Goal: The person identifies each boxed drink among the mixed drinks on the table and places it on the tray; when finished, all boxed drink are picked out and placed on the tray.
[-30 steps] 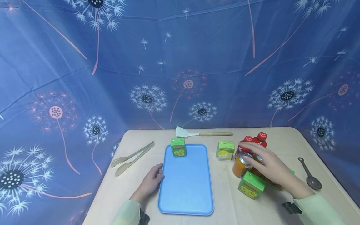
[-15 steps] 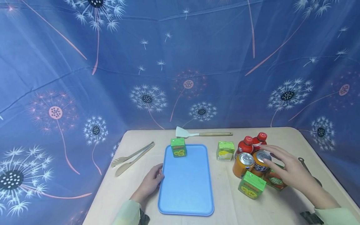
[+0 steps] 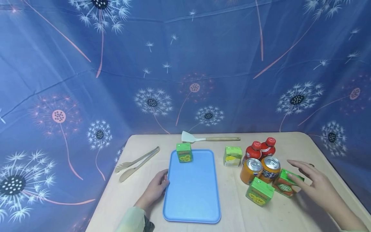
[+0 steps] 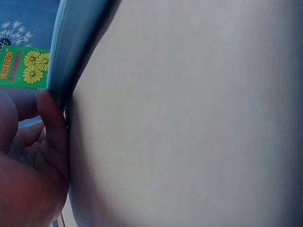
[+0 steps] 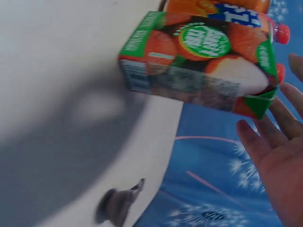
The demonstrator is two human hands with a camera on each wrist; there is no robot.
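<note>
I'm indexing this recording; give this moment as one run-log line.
left hand: holds blue tray by edge | right hand: near red-green carton, contact unclear | green carton: on tray

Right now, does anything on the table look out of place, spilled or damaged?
I see nothing spilled or damaged. One slight oddity: the small green carton with yellow flowers, in front of the orange metal cans, stands turned at an angle, while the similar carton on the rectangular blue tray faces nearly straight forward.

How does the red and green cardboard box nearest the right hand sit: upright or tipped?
Upright: the head view shows the box with its green top facing up.
</note>
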